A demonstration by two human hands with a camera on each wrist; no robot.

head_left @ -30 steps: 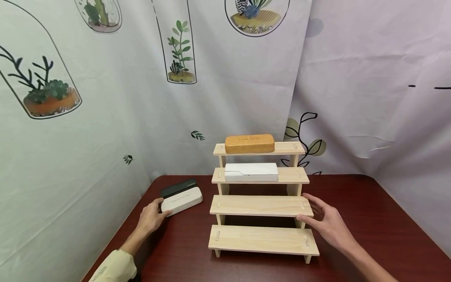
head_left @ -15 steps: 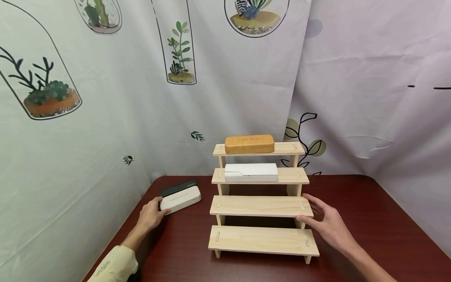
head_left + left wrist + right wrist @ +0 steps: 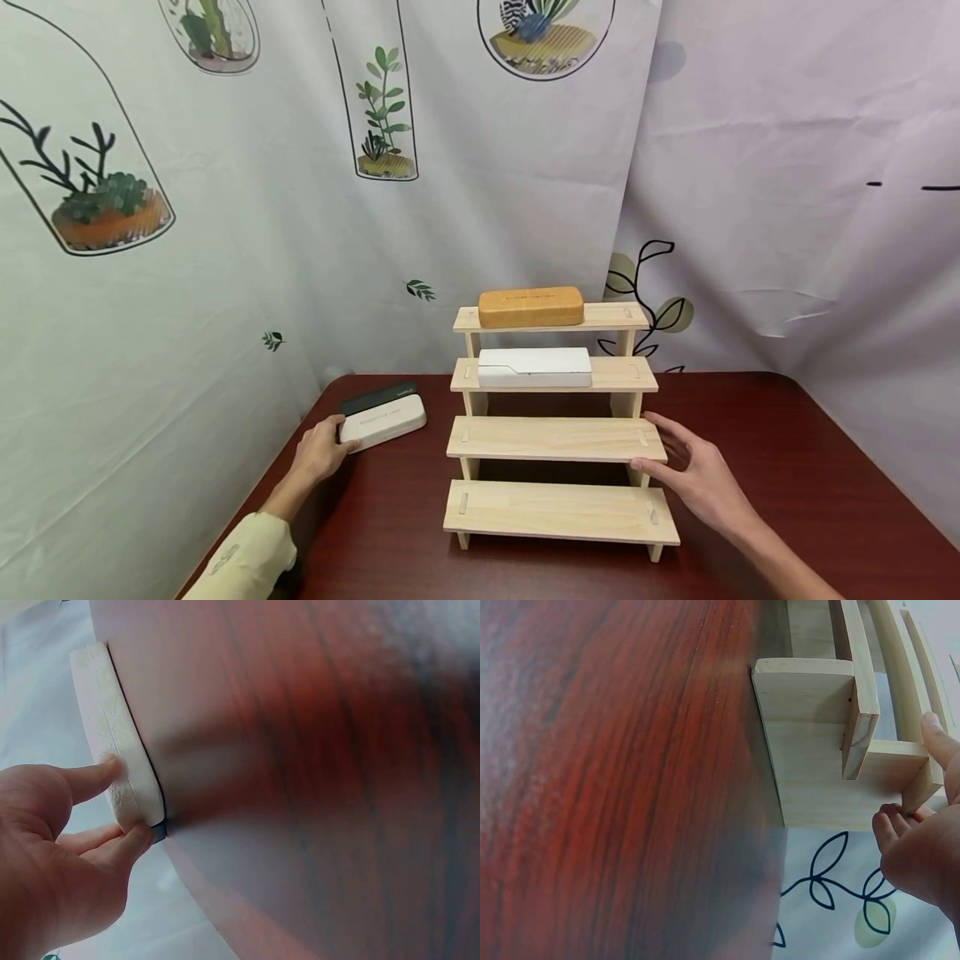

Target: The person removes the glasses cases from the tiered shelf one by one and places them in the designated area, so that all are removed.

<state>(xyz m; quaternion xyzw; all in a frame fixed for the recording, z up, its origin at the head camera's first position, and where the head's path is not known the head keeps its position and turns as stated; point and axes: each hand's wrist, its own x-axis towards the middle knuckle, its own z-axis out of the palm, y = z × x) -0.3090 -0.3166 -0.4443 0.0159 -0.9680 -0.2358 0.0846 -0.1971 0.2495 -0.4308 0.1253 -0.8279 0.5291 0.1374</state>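
At the table's left, my left hand (image 3: 318, 454) holds the near end of a cream glasses case (image 3: 382, 422), thumb on the front side. In the left wrist view, thumb and fingertips pinch the same case (image 3: 127, 742) close to its corner. A dark glasses case (image 3: 378, 398) lies right behind it. My right hand (image 3: 697, 479) grips the right end of a four-step wooden display rack (image 3: 555, 437) at the second step from the bottom. The right wrist view has the thumb against the board and the fingers (image 3: 889, 829) curled by its end.
An orange glasses case (image 3: 531, 308) stands on the rack's top step, a white glasses case (image 3: 535, 368) on the step below. The two lower steps show bare wood. A patterned curtain (image 3: 465, 208) hangs behind the dark red table (image 3: 817, 475).
My left hand and the cream case have shifted slightly back and to the left, closer against the dark case. The right hand and the rack have stayed put.
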